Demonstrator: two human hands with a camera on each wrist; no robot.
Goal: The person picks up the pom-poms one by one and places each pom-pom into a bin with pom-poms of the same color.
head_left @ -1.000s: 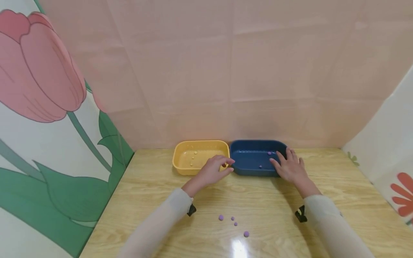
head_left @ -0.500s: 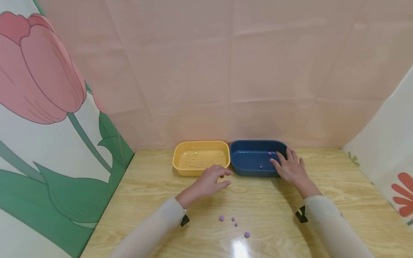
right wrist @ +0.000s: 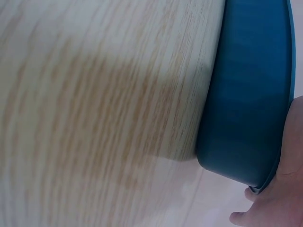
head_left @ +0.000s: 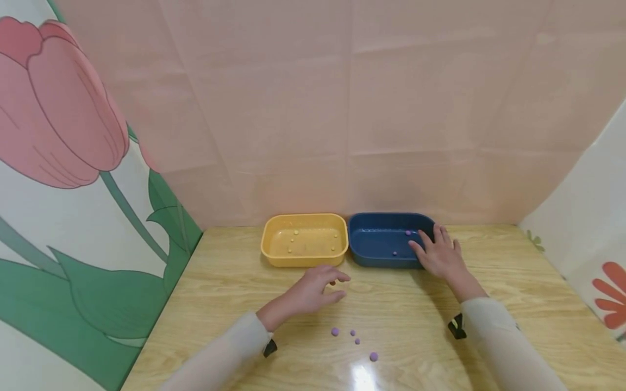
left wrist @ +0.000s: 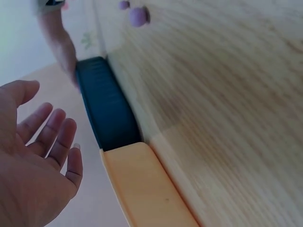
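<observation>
My left hand point(head_left: 313, 290) hovers over the table in front of the yellow tray point(head_left: 304, 262), fingers loosely bent and nothing between them. In the left wrist view the left hand point(left wrist: 38, 156) shows its palm and relaxed fingers. Several small yellow balls point(head_left: 296, 232) lie spread in the yellow tray. My right hand point(head_left: 442, 258) rests on the right end of the blue tray point(head_left: 381, 260), fingers spread across its rim. Two purple balls, the larger ball point(head_left: 408, 233) and a smaller ball point(head_left: 395, 253), lie inside the blue tray.
Several purple balls of different sizes, among them a large ball point(head_left: 374, 357), lie on the wooden table point(head_left: 415, 331) near its front. The two trays stand side by side against a pink cloth point(head_left: 303, 136). Patterned panels point(head_left: 587, 228) flank the table.
My left hand has drawn back from the yellow tray toward the front left. Yellow balls at the tray's right end are now uncovered. The right hand stays on the blue tray.
</observation>
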